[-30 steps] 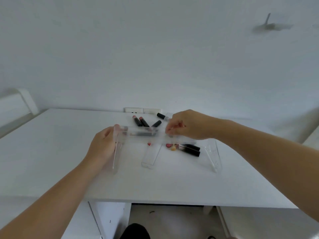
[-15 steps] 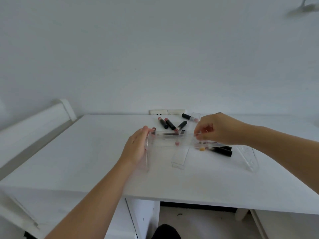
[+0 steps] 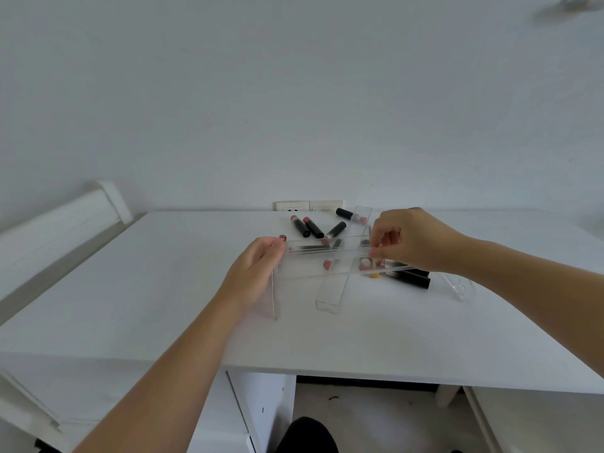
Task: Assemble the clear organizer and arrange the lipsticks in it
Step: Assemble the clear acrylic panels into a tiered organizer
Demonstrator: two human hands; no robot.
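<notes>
1. While nearest the camera, left hand (image 3: 253, 276) was wrapped around an upright clear side panel (image 3: 274, 289) standing on edge on the tabletop (image 3: 163, 289), fingers clenched at its top corner.
2. Just beyond, right hand (image 3: 407, 243) pinched the far end of a long clear tray piece (image 3: 327, 253), held level between both hands and meeting the side panel at the left.
3. Judged light and stiff but slippery and easily scratched or cracked at the slots; best gripped by the edges near the ends, as done here, never flexed in the middle.
4. Below the tray, lay a second clear tray (image 3: 331, 289) flat on the tabletop, and at the right a second side panel (image 3: 457, 286), both untouched.
5. Farther back lay loose lipsticks (image 3: 313, 227), some black tubes just under the right hand (image 3: 411, 278); none yet arranged.
6. Likely smooth, round and prone to rolling; better taken across the barrel.
7. Farthest, a wall socket (image 3: 309, 206) at the tabletop's rear edge.
</notes>
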